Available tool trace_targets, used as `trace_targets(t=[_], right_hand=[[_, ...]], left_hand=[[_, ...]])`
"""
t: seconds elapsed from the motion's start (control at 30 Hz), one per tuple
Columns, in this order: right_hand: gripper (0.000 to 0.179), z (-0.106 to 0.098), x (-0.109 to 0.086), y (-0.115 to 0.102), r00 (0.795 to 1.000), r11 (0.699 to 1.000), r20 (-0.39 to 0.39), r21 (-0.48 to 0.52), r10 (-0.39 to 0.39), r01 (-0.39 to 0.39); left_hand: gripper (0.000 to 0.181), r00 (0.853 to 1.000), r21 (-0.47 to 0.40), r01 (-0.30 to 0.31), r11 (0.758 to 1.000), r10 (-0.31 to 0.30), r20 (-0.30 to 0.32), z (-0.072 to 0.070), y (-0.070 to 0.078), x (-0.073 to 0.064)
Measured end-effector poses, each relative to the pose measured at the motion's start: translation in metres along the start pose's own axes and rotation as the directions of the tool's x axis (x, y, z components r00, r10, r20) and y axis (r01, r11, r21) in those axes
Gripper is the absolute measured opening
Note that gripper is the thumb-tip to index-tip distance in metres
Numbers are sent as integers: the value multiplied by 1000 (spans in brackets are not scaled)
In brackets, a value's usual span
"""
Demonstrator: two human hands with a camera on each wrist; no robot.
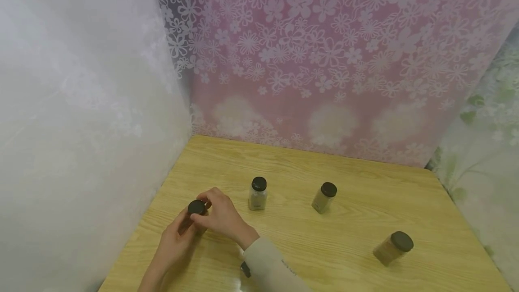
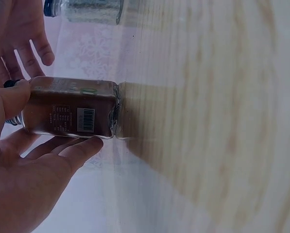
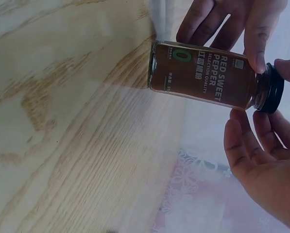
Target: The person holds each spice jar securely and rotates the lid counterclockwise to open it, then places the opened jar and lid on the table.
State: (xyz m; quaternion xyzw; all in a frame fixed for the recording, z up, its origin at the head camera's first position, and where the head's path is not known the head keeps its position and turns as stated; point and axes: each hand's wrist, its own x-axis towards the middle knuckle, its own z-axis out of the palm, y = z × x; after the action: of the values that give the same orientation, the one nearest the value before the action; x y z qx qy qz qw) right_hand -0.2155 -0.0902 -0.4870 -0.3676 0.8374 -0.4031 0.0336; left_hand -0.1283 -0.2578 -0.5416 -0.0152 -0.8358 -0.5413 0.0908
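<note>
A square glass jar of red sweet pepper powder [image 3: 198,75] is at the left of the table, between both hands. My left hand [image 1: 176,242] grips its body, with the thumb near the neck in the left wrist view. The black lid [image 1: 196,207] is on top of the jar. My right hand [image 1: 223,215] pinches this lid from the side, its thumb and fingers on opposite edges in the right wrist view. The jar stands upright, its base at the tabletop or just above; I cannot tell which.
On the wooden table [image 1: 292,247] stand more black-lidded spice jars: one near the middle [image 1: 257,198], another jar [image 1: 323,199] farther right, and a brownish jar [image 1: 389,251] at front right. A small dark object [image 1: 245,269] is partly hidden by the right sleeve. Floral cloths hang around.
</note>
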Motion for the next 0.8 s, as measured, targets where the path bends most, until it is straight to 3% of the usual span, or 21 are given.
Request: trace_targets(t=[0.13,0.37,0.63,0.8], right_hand=[[44,-1,-1,1,999,999,10,-24,-46,46],[51,1,-1,0,1000,1000,9,18,18,-18],[44,0,-1,2,997,994,7,-69,-82,83],[56,-2,-2,0,999,999,31,-30,-20,21]], left_hand=[[58,1000,3,-9,1000,9,6,0,-1,0],[60,1000,5,6,1000,-6,6,0,-1,0],[56,1000,-8,-27,1000,27,-15,2,-1,3],[59,1000,-6,7,1000,-7,-8,2,2,2]])
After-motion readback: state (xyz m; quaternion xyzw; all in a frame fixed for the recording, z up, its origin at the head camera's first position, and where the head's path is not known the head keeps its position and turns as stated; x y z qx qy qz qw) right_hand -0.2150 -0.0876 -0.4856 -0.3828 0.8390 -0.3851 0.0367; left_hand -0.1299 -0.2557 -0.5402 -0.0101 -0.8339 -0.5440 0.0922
